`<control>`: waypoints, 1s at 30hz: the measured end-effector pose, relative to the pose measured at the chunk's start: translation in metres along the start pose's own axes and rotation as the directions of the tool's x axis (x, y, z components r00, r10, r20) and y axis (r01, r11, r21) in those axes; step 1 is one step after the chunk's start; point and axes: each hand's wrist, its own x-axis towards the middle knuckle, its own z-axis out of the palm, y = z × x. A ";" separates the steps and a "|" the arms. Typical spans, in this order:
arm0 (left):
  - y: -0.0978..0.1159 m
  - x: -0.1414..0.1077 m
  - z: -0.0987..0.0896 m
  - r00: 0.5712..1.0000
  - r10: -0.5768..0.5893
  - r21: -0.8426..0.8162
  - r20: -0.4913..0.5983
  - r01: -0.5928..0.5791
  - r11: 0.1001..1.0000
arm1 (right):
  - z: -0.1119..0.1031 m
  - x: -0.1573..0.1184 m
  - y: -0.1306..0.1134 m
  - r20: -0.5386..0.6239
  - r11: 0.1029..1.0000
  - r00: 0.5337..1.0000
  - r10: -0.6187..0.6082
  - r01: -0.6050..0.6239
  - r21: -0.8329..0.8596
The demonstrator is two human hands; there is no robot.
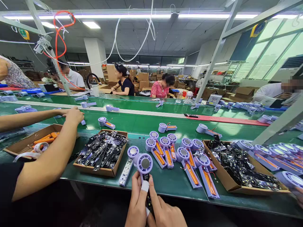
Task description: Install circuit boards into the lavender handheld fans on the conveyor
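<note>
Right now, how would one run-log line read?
left hand: holds fan | right hand: holds fan | leftward: board box | rightward: more fans

We see a brightly lit room, with white ceiling tubes glowing far above the fingers and greenish-white light showing at the windows, up to their right. Glare streaks the green belt beyond the fingers, while deep shadow fills the space under the bench, on both sides of them. We find the fingers fairly crisp; the far background looks softer, with pixelated patches. Toward the outer edges, well apart from the fingers, we notice wide-angle stretching.
</note>
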 end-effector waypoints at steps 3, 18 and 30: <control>-0.003 0.005 -0.006 0.998 -0.049 -0.038 0.026 0.049 0.998 | -0.007 0.001 0.011 0.169 0.989 0.985 -0.042 0.017 0.147; -0.005 0.016 -0.005 0.984 -0.116 -0.109 0.138 0.131 0.985 | 0.026 -0.004 -0.003 0.395 0.168 0.841 0.369 -0.478 0.862; 0.008 0.037 -0.057 0.745 0.608 0.836 0.275 -0.498 0.232 | 0.010 0.018 0.035 0.445 0.427 0.785 0.430 -0.612 0.666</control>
